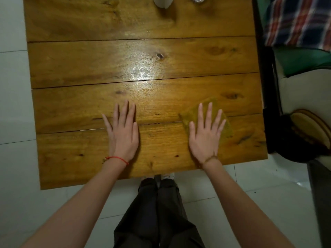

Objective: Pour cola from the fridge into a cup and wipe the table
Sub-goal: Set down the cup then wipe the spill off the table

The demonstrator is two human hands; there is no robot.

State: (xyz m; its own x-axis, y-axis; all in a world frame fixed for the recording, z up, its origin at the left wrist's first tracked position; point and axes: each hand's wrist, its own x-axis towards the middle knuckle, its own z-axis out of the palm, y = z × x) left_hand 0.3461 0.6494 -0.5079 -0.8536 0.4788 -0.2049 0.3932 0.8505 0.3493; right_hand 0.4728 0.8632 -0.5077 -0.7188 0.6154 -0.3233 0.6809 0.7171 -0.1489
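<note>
- Right hand (pixel 206 138) lies flat, fingers spread, pressing the mustard-yellow square cloth (pixel 224 122) at the plank-wood counter's (pixel 125 68) 4 o'clock; its corner points toward 12.
- Left hand (pixel 123 133) rests open, grasping nothing.
- White cup (pixel 163 1) stands at 12 o'clock.

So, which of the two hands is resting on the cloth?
The right hand: it lies flat with spread fingers on the yellowish cloth. The left hand, the one with a red string at the wrist, lies on bare table.
</note>
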